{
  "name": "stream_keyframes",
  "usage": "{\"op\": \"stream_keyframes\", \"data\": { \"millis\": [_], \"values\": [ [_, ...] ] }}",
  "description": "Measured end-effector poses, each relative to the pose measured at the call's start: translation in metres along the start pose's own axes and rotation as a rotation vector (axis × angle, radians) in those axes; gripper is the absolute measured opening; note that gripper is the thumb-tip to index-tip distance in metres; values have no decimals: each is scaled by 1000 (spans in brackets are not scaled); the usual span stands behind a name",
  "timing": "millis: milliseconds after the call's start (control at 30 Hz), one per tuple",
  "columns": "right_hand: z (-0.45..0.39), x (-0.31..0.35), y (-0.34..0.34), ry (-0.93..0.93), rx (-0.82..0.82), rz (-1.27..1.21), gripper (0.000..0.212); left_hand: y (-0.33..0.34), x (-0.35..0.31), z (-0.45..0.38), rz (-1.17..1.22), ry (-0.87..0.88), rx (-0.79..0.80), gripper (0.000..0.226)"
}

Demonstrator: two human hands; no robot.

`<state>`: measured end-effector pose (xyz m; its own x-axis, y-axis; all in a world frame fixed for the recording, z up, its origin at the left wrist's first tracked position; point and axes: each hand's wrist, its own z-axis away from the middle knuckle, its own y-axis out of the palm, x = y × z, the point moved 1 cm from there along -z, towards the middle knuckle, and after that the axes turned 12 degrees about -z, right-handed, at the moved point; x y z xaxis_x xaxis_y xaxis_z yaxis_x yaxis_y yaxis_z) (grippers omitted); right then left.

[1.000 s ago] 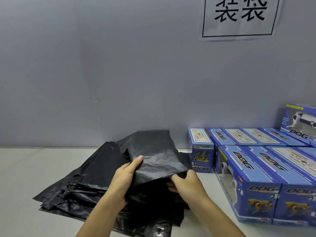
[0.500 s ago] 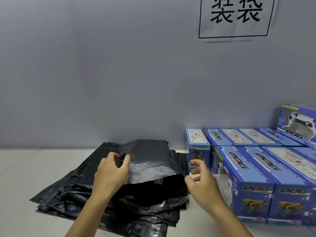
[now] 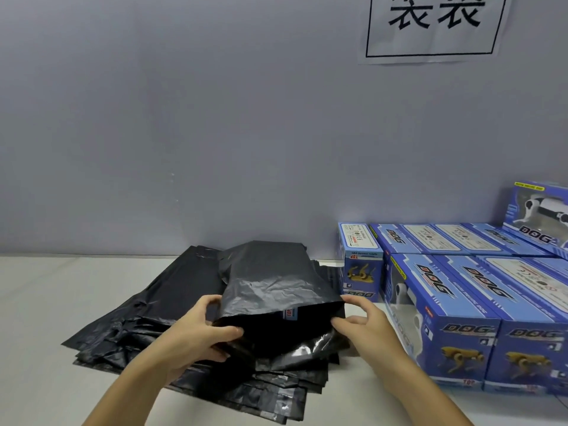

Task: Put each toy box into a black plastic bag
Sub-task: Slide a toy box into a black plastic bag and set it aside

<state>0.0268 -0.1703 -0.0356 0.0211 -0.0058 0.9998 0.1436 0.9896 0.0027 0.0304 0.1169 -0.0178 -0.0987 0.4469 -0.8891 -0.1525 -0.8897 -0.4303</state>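
While the left hand (image 3: 196, 330) is curling its fingers and thumb round the near left edge of the black bag (image 3: 270, 284), the right hand (image 3: 365, 327) is pinching the bag's near right corner, so both are holding its mouth toward the camera. Inside that mouth a toy box (image 3: 290, 313) is showing only as a small blue corner with a red "TOP" mark; the remainder of it is lying hidden under the black film, which is bulging up over it. This filled bag is resting on top of a pile of flat black bags (image 3: 147, 327), which is spreading out on the pale table (image 3: 46, 302) to the left of centre, its near edges fanning toward the forearms.

Just beside the bag on the right, an upright blue box (image 3: 360, 262) is standing with its end face toward the camera. Farther right, the stock of blue boxes (image 3: 461, 305) marked "DOG" is sitting in close rows, touching one another, and one more box (image 3: 539, 215) is leaning on top of the back row at the picture's edge. Behind everything a grey wall (image 3: 215, 133) is rising, and a white paper sign (image 3: 435, 26) with large black characters is hanging on it at the upper right, cut off by the frame
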Motion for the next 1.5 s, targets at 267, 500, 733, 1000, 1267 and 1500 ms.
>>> {"op": "stream_keyframes", "data": {
  "millis": [267, 500, 733, 1000, 1267, 1500],
  "values": [
    [-1, 10, -4, -3, -121, -162, 37, -21, -5, 3, 189, -83, -49, 46],
    [0, 3, -6, 48, -47, -14, 26, -18, -1, 4, -266, -80, -127, 53],
    [6, 6, -8, -83, 93, 118, 37, -11, -14, 8, -630, 549, -480, 67],
    [6, 5, -2, -219, 99, 48, 35, 75, -29, 17, -993, 1050, -369, 30],
    [7, 7, 2, -236, 129, 73, 35, 95, -19, -1, -1112, 732, -401, 61],
    [8, 7, 2, -227, 183, 105, 34, 108, -29, -6, -1166, 560, -305, 39]
  ]
}}
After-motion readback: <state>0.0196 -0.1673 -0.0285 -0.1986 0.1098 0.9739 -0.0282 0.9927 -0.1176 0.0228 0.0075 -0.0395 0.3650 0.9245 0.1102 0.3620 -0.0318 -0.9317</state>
